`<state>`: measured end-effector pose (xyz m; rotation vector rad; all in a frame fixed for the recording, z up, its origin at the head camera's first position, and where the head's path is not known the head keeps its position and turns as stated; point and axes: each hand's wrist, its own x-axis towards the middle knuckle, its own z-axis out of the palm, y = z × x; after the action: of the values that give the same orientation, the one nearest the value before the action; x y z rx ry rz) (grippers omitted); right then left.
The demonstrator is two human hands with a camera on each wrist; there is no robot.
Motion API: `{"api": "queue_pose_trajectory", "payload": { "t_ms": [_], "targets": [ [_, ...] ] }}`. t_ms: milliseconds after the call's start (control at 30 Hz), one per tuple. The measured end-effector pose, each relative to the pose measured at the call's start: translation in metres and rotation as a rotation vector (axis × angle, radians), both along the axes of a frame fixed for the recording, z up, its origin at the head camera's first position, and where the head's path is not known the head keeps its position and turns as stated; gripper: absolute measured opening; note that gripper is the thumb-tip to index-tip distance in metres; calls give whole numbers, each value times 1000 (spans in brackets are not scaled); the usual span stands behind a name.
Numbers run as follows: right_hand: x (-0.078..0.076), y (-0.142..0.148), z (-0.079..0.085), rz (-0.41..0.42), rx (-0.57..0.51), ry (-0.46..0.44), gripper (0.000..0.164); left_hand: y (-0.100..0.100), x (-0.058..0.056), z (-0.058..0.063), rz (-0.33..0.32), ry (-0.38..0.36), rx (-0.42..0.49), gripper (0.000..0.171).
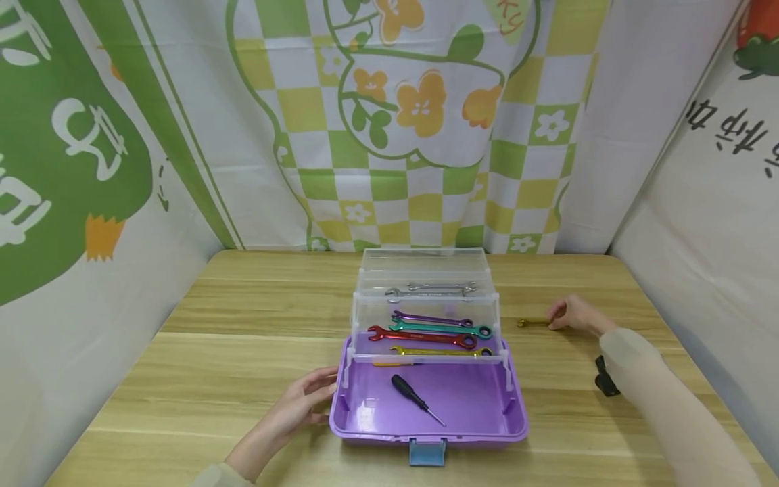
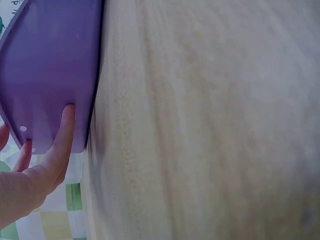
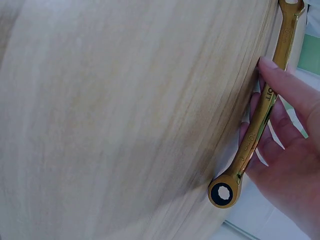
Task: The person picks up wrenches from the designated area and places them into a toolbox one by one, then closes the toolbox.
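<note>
My right hand (image 1: 575, 316) pinches a gold combination wrench (image 3: 257, 117) between thumb and fingers, low over the table's right side; its ring end points back toward the wrist in the right wrist view. With fingers fairly straight, my left hand (image 1: 301, 404) touches the left outer wall of a purple toolbox (image 1: 520, 412). The fingertips press on that wall in the left wrist view. Raised clear trays (image 1: 426, 260) stand over the toolbox's back part. They carry a yellow wrench (image 1: 441, 352), a red wrench (image 1: 420, 336), a green wrench (image 1: 438, 329), a purple wrench (image 1: 432, 318) and silver wrenches (image 1: 441, 287).
A black-handled screwdriver (image 1: 409, 390) lies in the toolbox bottom, with an orange strip (image 1: 392, 364) behind it. The blue latch (image 1: 427, 452) hangs down in front. Beside my right sleeve is a small black item (image 1: 605, 379). Printed curtains (image 1: 426, 196) surround the wooden table (image 1: 243, 318).
</note>
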<state>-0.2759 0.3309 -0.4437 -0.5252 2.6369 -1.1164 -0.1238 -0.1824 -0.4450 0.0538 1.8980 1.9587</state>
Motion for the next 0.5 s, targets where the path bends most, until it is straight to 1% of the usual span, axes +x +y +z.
{"api": "queue_pose_trajectory", "payload": {
  "t_ms": [33,100,133,167,267,400,500],
  "targets": [
    [3,-3,4,-13,21,-6,18,0,0,0,0,-1,0,58],
    [4,-5,7,-18,39,-10,17,0,0,0,1,-2,1,58],
    [4,-4,7,-18,36,-10,17,0,0,0,0,-2,1,58],
    [2,-2,3,-19,37,-13,17,0,0,0,0,-2,1,58],
    [2,-2,3,-28,35,-19,16,0,1,0,-3,1,0,57],
    [2,-2,4,-34,39,-22,16,0,1,0,-3,0,0,57],
    [2,-2,7,-30,55,-2,15,0,1,0,-4,-3,4,57]
  ]
}}
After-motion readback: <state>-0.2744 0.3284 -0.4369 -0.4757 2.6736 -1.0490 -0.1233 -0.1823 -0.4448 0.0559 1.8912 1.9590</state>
